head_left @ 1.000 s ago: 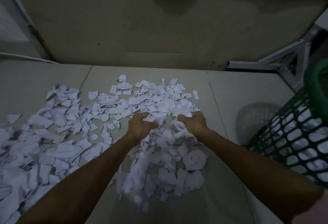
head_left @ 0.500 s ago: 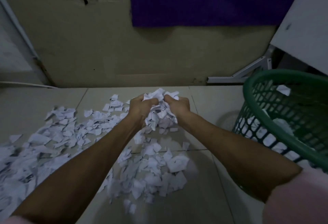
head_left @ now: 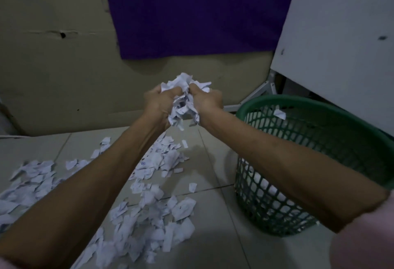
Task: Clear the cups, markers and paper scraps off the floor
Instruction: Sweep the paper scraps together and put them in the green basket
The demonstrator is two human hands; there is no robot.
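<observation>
While both hands were raised above the tiled floor (head_left: 213, 245), the left hand (head_left: 158, 103) and the right hand (head_left: 205, 100) had their fingers curled tight on one wad of paper scraps (head_left: 183, 100) pressed between them, a few bits dangling. Many more scraps (head_left: 157, 215) lay below. The carry step seemed in hand; next, the wad wanted swinging right over the green mesh basket (head_left: 319, 106), then letting go

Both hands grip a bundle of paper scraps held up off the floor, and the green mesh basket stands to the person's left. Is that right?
Not quite. In the head view the green mesh basket stands to the person's right, not left. The rest holds: left hand and right hand grip the bundle of paper scraps above the floor.
</observation>
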